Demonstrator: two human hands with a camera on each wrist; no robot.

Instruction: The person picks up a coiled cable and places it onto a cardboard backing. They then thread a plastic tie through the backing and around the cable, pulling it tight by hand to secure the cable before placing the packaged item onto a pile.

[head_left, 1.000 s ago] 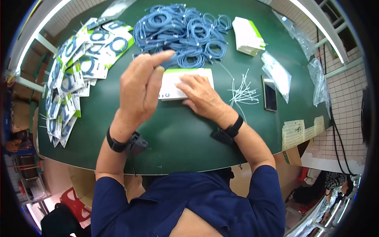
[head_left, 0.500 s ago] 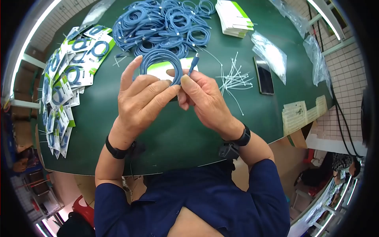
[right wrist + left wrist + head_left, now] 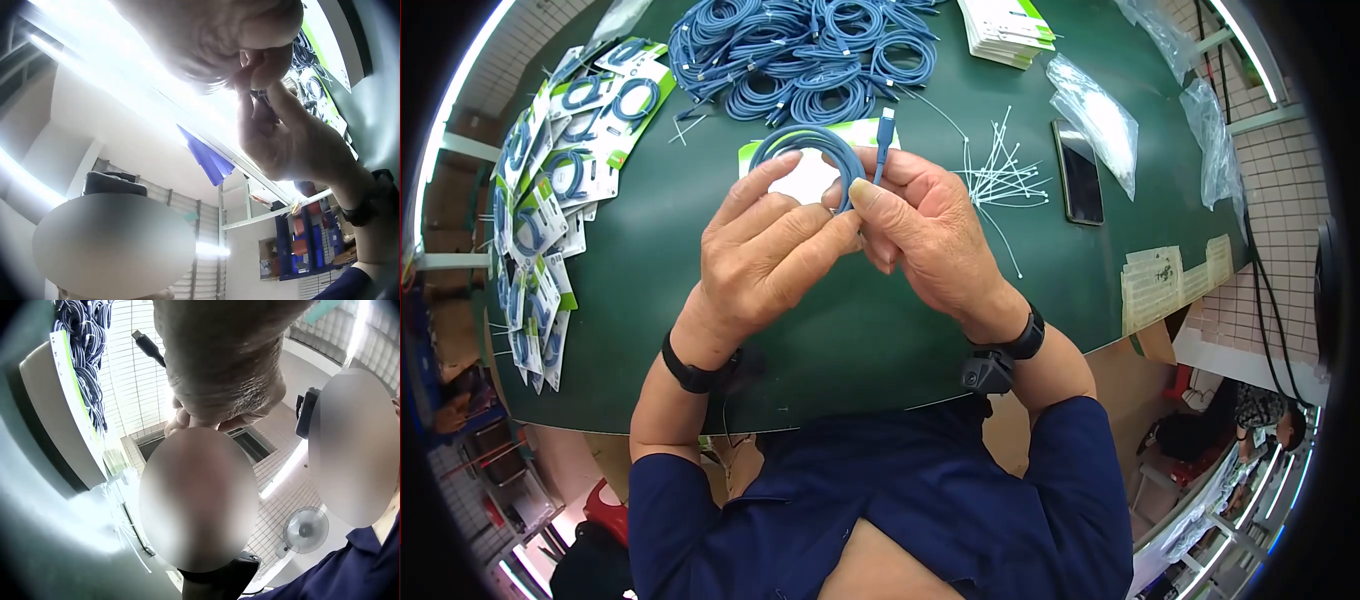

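Observation:
Both hands hold one coiled blue cable (image 3: 852, 172) in front of the body, over a stack of white cards with a green edge (image 3: 805, 186). The left hand (image 3: 762, 248) grips the coil's near left side with curled fingers. Thumb and fingers of the right hand (image 3: 928, 222) pinch the coil's right side. A cable end with a metal-tipped plug (image 3: 886, 130) sticks up beside the right thumb. In the left wrist view the plug (image 3: 149, 347) shows past the hand. Fingers hide the lower part of the coil.
A heap of coiled blue cables (image 3: 800, 55) lies at the back. Carded cables (image 3: 565, 175) are piled on the left. On the right are loose white zip ties (image 3: 1005, 180), a phone (image 3: 1080, 175), a plastic bag (image 3: 1095, 120) and another card stack (image 3: 1005, 30).
One second ago the right hand rested on the card stack and the left was raised beside it. By half a second ago both held the coil; since then they have barely moved.

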